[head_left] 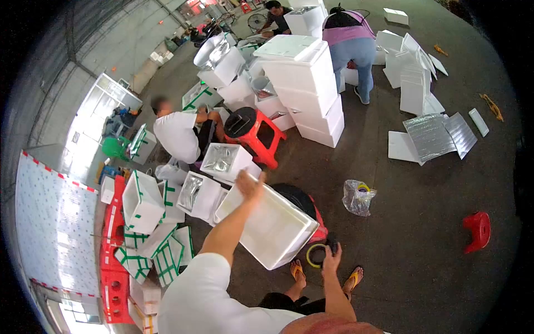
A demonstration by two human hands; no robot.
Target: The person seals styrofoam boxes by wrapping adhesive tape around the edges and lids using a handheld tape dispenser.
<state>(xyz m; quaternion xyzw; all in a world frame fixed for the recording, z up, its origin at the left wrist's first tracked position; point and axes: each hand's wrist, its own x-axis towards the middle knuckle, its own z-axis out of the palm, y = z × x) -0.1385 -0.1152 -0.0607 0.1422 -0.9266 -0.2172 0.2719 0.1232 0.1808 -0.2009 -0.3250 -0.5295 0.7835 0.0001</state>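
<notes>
In front of me a white foam box (278, 229) sits tilted, its hollow inside facing up, over a black-topped red stool (320, 225). My left hand (249, 186) is at the box's far-left rim, gripping the edge. Low on the right, my right hand (332, 259) has its fingers curled round what looks like a dark tape dispenser (334, 245) with a yellow-green tape roll (315, 255). The roll is near the box's front corner; the fingers partly hide the dispenser. Two foam boxes with silver lining (221, 158) stand just beyond my left hand.
Stacked foam boxes (306, 83) rise ahead, beside a red stool (258, 136). Green-taped boxes (143, 201) pile up left. Silver sheets (431, 136), a plastic bag (359, 197) and a small red stool (477, 231) lie right. A seated person (177, 133) and others work nearby.
</notes>
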